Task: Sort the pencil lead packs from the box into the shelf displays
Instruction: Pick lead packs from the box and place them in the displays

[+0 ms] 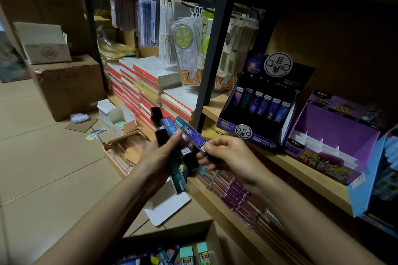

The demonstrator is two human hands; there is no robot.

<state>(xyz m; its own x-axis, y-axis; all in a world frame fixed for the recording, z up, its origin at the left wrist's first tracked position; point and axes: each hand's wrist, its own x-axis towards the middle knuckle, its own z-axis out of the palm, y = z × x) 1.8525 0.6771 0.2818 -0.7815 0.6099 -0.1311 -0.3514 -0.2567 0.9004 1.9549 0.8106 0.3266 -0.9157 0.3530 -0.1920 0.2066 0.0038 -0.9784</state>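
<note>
My left hand [160, 155] grips a fanned bundle of several slim pencil lead packs [170, 135], black, blue and teal. My right hand [226, 155] pinches the lower end of one purple constellation-print pack [191, 133] that sticks out of the bundle. On the shelf to the right stands a dark purple display box [260, 135] with a row of matching lead packs upright in it. Beside it sits a second purple display [331, 133] with white dividers. The cardboard box [211, 234] with more packs lies at the bottom, below my arms.
A black shelf post [215, 49] stands just behind the packs. Stacks of red-edged notebooks [146, 84] and hanging rulers fill the left shelf. Small open cartons [120, 118] and scraps lie on the tiled floor, with large cardboard boxes [69, 86] beyond. A lower shelf holds rows of pink packs [237, 191].
</note>
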